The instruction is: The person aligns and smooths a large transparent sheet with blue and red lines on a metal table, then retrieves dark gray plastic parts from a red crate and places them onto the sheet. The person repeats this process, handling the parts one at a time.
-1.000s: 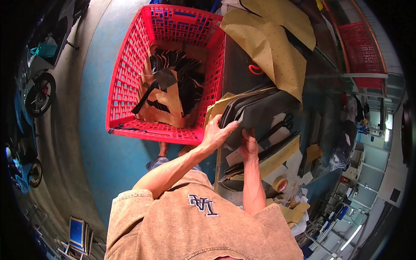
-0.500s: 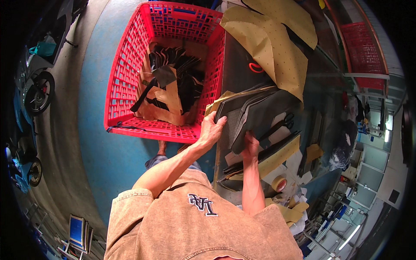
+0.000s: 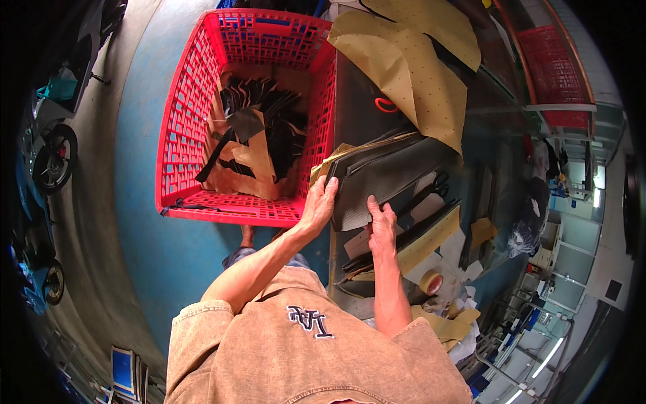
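Touching the left edge of the black sheets with our left hand, we are holding its fingers close together; whether they are pinching any sheet, we cannot tell. At the near edge, our right hand is resting with thumb and fingers apart. The sheets are lying stacked on the table, between the red basket and the black scissors.

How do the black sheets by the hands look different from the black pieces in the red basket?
The black sheets look broad and large; the black pieces look smaller and narrower. The black sheets overlap in a stack, while the black pieces fan out messily inside the red basket. Both are dark, thin and piled up.
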Available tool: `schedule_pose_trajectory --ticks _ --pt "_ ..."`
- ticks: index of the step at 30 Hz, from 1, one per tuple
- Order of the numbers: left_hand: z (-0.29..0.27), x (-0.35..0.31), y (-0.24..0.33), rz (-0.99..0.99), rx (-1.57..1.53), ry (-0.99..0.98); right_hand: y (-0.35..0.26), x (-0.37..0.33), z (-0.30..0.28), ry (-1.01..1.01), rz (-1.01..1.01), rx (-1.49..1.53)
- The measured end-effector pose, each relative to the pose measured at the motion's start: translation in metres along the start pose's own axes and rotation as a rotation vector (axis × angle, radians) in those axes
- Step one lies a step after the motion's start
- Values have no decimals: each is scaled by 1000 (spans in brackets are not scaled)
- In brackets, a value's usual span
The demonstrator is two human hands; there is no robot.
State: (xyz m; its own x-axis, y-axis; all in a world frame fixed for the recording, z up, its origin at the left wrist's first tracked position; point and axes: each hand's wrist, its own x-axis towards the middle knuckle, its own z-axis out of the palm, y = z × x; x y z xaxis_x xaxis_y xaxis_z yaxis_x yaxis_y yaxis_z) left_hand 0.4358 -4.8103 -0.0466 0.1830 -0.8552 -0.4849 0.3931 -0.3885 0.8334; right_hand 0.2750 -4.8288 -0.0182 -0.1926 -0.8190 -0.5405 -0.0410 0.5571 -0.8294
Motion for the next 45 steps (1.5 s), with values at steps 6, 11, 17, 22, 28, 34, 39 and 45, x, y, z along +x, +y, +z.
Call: schedule_pose_trajectory --ticks 6,11,17,22,28,34,39,45 --pt "-5 3 -9 74 13 -21 -33 -17 7 -119 64 38" --pt "-3 -4 13 -95 -243 -74 -21 -8 5 -136 61 -202" --pt "-1 -15 29 74 202 -55 -14 -6 5 -222 43 -176" --pt "-2 -8 24 135 246 -29 -17 -10 10 -238 79 -171" --pt "16 -37 36 570 533 -18 -5 -17 -13 -199 63 84" --pt "32 -73 51 659 626 -134 3 -5 -24 -249 -18 564" --pt "39 -107 72 497 419 -50 -12 14 -30 -299 -147 865" --pt "-20 -117 62 -6 43 -73 -4 51 -55 -136 0 881"
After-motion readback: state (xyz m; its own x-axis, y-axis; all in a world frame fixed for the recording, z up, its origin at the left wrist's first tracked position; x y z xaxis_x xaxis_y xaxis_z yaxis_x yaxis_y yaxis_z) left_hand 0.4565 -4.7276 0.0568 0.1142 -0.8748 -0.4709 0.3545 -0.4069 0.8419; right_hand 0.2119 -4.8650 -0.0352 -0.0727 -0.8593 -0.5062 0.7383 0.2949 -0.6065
